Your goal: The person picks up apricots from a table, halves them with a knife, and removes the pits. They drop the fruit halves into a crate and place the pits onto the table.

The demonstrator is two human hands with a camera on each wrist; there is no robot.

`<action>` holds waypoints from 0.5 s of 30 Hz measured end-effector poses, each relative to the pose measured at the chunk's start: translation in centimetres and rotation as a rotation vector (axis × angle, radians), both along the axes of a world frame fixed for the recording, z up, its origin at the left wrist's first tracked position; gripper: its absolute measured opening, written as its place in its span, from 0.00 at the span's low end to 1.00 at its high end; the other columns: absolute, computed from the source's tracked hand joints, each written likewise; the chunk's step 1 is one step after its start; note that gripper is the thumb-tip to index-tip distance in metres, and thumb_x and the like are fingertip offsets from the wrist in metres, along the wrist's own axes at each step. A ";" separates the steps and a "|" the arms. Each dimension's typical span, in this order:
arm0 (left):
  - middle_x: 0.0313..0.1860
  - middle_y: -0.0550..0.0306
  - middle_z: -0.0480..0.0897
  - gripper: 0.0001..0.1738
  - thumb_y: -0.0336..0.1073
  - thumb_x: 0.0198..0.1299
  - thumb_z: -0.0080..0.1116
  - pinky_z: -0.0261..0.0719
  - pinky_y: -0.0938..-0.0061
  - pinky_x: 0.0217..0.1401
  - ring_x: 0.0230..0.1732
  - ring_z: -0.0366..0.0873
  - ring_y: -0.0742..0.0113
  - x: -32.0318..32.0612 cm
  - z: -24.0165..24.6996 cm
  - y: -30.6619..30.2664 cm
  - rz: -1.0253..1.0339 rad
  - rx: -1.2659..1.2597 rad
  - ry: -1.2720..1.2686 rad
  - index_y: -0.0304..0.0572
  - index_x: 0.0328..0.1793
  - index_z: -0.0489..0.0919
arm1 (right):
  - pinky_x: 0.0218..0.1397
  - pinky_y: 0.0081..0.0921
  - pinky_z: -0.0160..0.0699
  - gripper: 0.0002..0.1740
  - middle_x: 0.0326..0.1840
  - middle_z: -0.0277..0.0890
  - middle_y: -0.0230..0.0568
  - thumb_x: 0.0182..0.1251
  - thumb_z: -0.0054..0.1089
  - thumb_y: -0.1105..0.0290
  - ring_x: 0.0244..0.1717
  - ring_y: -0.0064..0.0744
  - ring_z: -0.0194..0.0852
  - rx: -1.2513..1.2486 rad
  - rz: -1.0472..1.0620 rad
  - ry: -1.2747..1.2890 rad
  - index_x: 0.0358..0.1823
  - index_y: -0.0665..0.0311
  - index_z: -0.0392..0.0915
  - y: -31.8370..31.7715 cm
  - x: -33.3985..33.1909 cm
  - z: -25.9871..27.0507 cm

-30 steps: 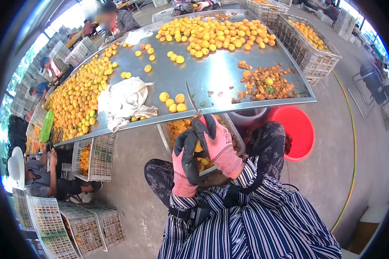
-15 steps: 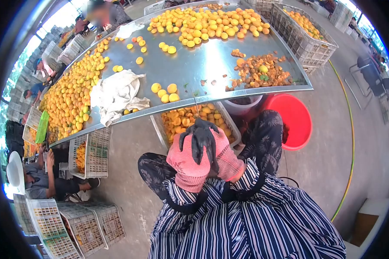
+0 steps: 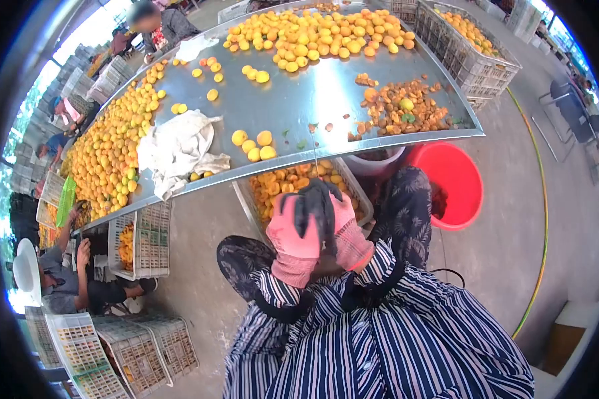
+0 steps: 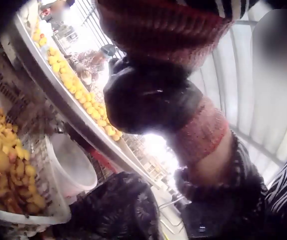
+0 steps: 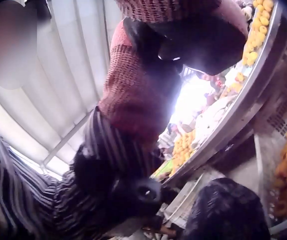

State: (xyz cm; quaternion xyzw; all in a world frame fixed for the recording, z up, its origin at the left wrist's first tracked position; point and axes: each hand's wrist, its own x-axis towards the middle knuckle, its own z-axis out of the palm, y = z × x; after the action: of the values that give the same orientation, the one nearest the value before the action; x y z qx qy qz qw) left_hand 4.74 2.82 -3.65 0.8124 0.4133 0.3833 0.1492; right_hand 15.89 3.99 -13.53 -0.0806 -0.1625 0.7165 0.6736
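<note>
Both hands wear pink gloves with black-coated fingers and are pressed together in the head view, over the near end of a crate (image 3: pixel 246 206) of orange apricot halves. My right hand (image 3: pixel 346 233) grips a knife, its thin blade (image 3: pixel 316 158) rising past the fingers toward the table edge. My left hand (image 3: pixel 294 239) curls against the right one, around an apricot that is hidden now and showed between the hands earlier. In the left wrist view the right hand (image 4: pixel 151 97) appears as a dark, clenched glove. Backlight leaves the gloves dark in the right wrist view.
A metal table (image 3: pixel 259 110) ahead bears whole apricots (image 3: pixel 313 43), a white cloth (image 3: pixel 180 146) and a brownish heap of fruit pieces (image 3: pixel 396 110). A red tub (image 3: pixel 469 176) stands by the right knee, with a white bucket (image 4: pixel 73 165) beside the crate. Other people sit around the table's left side.
The hands have closed together, covering the yellow fruit seen between them. The knife blade has swung from slanting left to nearly upright. The head view has shifted slightly.
</note>
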 end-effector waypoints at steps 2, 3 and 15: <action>0.40 0.55 0.79 0.09 0.31 0.57 0.58 0.75 0.74 0.43 0.40 0.78 0.66 1.3 -1.9 0.3 0.100 -0.429 -0.591 0.38 0.43 0.76 | 0.46 0.20 0.76 0.13 0.45 0.76 0.34 0.70 0.49 0.73 0.44 0.23 0.75 -0.260 -0.508 -0.923 0.54 0.68 0.72 0.2 -0.3 3.0; 0.41 0.59 0.78 0.11 0.32 0.62 0.56 0.75 0.77 0.46 0.45 0.76 0.73 1.6 -2.6 0.4 0.063 -0.483 -0.639 0.36 0.49 0.75 | 0.45 0.16 0.75 0.12 0.43 0.76 0.32 0.70 0.51 0.71 0.41 0.18 0.74 -0.264 -0.589 -1.074 0.52 0.67 0.73 0.2 0.1 5.6; 0.49 0.53 0.80 0.26 0.51 0.67 0.50 0.81 0.73 0.39 0.43 0.79 0.66 -2.2 -0.5 -0.4 -0.448 -1.275 -1.474 0.40 0.62 0.70 | 0.38 0.25 0.77 0.21 0.37 0.77 0.38 0.69 0.53 0.58 0.33 0.29 0.76 -0.141 -0.296 -0.776 0.55 0.67 0.71 -2.7 4.0 13.5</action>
State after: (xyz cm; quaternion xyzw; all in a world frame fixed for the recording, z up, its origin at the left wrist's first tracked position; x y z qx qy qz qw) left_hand 2.57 2.42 -4.19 0.1994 0.1833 0.4611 0.8450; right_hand 19.89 1.29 -0.08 -0.4128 -0.3414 0.5380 0.6509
